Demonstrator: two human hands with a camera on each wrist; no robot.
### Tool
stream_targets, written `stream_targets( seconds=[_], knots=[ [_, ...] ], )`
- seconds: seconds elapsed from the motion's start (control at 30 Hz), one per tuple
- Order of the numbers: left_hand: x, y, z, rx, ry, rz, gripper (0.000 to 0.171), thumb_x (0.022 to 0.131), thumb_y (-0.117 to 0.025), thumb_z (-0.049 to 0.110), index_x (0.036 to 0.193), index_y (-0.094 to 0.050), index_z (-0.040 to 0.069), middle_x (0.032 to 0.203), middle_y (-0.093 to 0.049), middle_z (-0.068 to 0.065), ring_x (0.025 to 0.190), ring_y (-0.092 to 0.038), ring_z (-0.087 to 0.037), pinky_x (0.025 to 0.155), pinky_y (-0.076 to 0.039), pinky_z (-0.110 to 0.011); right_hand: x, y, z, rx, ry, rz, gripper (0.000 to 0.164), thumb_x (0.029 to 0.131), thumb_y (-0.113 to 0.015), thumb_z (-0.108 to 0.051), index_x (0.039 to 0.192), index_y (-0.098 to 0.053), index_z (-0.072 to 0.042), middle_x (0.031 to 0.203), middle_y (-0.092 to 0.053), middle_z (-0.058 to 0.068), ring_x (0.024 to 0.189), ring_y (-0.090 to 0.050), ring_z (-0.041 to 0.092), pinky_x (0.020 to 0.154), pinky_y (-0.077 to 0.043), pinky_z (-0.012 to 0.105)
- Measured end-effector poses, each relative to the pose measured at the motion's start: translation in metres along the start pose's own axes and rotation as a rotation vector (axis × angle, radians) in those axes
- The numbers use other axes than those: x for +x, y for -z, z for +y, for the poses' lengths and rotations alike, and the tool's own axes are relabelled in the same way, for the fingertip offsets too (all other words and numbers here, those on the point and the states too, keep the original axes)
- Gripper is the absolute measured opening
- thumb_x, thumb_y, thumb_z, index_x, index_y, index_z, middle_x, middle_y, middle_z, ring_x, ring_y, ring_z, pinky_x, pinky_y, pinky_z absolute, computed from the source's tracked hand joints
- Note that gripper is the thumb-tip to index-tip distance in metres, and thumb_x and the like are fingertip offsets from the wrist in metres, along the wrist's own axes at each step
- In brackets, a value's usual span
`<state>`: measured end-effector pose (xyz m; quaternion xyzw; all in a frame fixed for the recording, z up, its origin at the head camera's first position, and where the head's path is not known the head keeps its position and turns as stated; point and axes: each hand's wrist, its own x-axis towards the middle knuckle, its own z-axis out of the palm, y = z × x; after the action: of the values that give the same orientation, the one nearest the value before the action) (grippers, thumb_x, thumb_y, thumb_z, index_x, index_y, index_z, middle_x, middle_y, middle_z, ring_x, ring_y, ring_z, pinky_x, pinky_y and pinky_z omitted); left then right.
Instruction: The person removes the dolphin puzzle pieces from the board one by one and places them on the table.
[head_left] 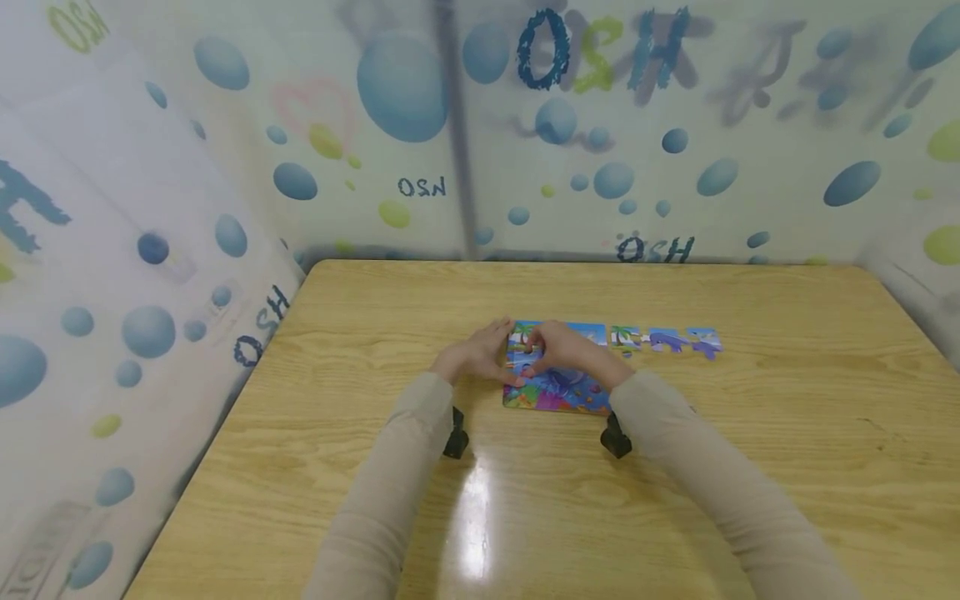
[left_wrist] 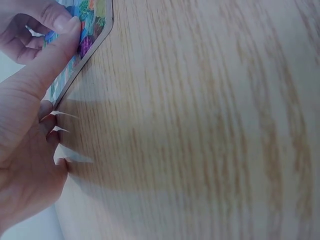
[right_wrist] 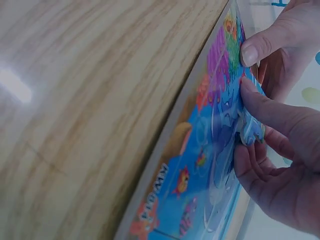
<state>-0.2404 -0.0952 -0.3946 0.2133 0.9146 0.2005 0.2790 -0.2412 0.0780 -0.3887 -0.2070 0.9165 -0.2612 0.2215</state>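
A jigsaw puzzle board (head_left: 558, 398) with a bright undersea picture lies flat on the table, in front of me. My left hand (head_left: 480, 352) rests at the board's left side, its thumb reaching over the picture and its other fingers stretched along the edge. Over the left part of the board, my right hand (head_left: 566, 346) pinches a small blue puzzle piece (right_wrist: 248, 129) between thumb and fingers, close over the picture. In the left wrist view the right fingertips come near the left thumb (left_wrist: 70, 37). Part of the picture is hidden beneath the hands.
Loose puzzle pieces lie in a row right of the board: one with a palm tree (head_left: 624, 336), a purple-blue one (head_left: 666, 340) and another (head_left: 705, 342) at the end. The wooden table (head_left: 375, 300) meets a bubble-patterned wall covering (head_left: 525, 167). Black wrist cameras (head_left: 617, 437) hang under the sleeves.
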Motion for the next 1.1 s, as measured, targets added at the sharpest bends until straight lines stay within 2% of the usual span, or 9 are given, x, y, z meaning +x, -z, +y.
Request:
stream_targets(
  seconds=[0.1,0.3,0.43,0.5,0.7,0.9,1.1],
  knots=[
    [0.001,0.000,0.000,0.000,0.001,0.000,0.103,0.078,-0.069,0.042,0.148,-0.001,0.008,0.155,0.005,-0.008,0.143,0.004,-0.027,0.118,-0.006,-0.044,-0.001,-0.001,0.001,0.005,0.008,0.015,0.037,0.074,-0.076,-0.017,0.104,-0.062,-0.001,0.104,-0.062,0.015,0.085,-0.058,0.022,0.075,-0.052,0.030],
    [0.001,0.000,0.000,-0.004,0.013,0.002,0.103,0.078,-0.069,0.042,0.148,-0.001,0.009,0.156,0.005,-0.007,0.143,0.003,-0.026,0.117,-0.006,-0.044,-0.005,0.000,0.004,0.069,-0.017,0.017,0.041,0.078,-0.070,-0.008,0.115,-0.057,0.000,0.111,-0.060,0.018,0.096,-0.058,0.025,0.081,-0.053,0.033],
    [0.001,0.000,0.000,-0.014,0.013,-0.001,0.103,0.078,-0.070,0.040,0.148,-0.001,0.008,0.156,0.005,-0.008,0.143,0.004,-0.026,0.117,-0.005,-0.045,-0.007,0.001,0.007,0.112,-0.019,0.018,0.038,0.081,-0.065,-0.001,0.117,-0.056,0.000,0.107,-0.062,0.017,0.093,-0.059,0.024,0.077,-0.053,0.031],
    [0.002,0.000,0.001,-0.012,0.014,-0.005,0.103,0.078,-0.070,0.040,0.148,-0.001,0.008,0.156,0.004,-0.008,0.143,0.004,-0.026,0.117,-0.005,-0.045,-0.008,0.001,0.010,0.133,0.007,0.023,0.035,0.082,-0.064,0.000,0.116,-0.057,0.000,0.105,-0.062,0.017,0.092,-0.059,0.024,0.076,-0.053,0.030],
    [0.003,-0.001,0.000,-0.020,0.020,0.004,0.104,0.076,-0.071,0.040,0.148,-0.002,0.008,0.156,0.003,-0.008,0.143,0.003,-0.026,0.117,-0.006,-0.045,-0.014,0.005,0.020,0.199,0.102,0.045,0.032,0.084,-0.062,-0.003,0.116,-0.058,-0.001,0.101,-0.061,0.016,0.090,-0.060,0.025,0.072,-0.054,0.030],
    [0.002,-0.001,0.001,-0.031,0.022,0.000,0.105,0.076,-0.071,0.041,0.148,-0.002,0.009,0.156,0.004,-0.007,0.143,0.004,-0.026,0.117,-0.004,-0.044,-0.025,0.013,0.032,0.239,0.106,0.055,0.034,0.085,-0.063,-0.008,0.119,-0.058,-0.003,0.110,-0.062,0.018,0.100,-0.060,0.029,0.078,-0.054,0.035],
    [0.002,0.000,0.002,-0.006,0.018,-0.001,0.103,0.077,-0.070,0.041,0.148,-0.001,0.009,0.156,0.004,-0.007,0.143,0.005,-0.023,0.118,-0.002,-0.041,-0.037,0.022,0.056,0.295,0.083,0.080,0.034,0.086,-0.063,-0.012,0.118,-0.058,-0.003,0.111,-0.061,0.019,0.103,-0.058,0.031,0.077,-0.054,0.035]
  ],
)
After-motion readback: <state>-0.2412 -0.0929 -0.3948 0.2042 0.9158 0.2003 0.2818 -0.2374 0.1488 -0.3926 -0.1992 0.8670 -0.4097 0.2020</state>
